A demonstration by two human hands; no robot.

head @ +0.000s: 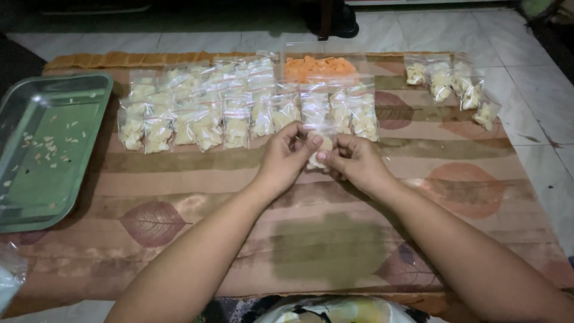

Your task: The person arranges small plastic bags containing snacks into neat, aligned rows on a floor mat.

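Together the left hand (286,157) and right hand (354,160) pinch a small clear bag (321,146) of pale snack pieces above the leaf-patterned mat (311,239), just before rows of similar filled bags (239,110), beside a metal tray (51,149).

Open mat (335,239) stretches from three to nine o'clock around the left hand (286,157) and right hand (357,161), which meet over a small clear packet (320,149) at centre; only the person's own forearms cross this near ground. At twelve o'clock, just beyond the fingertips, a packed row of filled bags (239,113) blocks the way, with a bag of orange pieces (318,67) behind it. At one to two o'clock a smaller cluster of bags (454,84) lies well apart, with a bare strip of mat between. At nine o'clock a metal tray (78,107) walls off the left edge.
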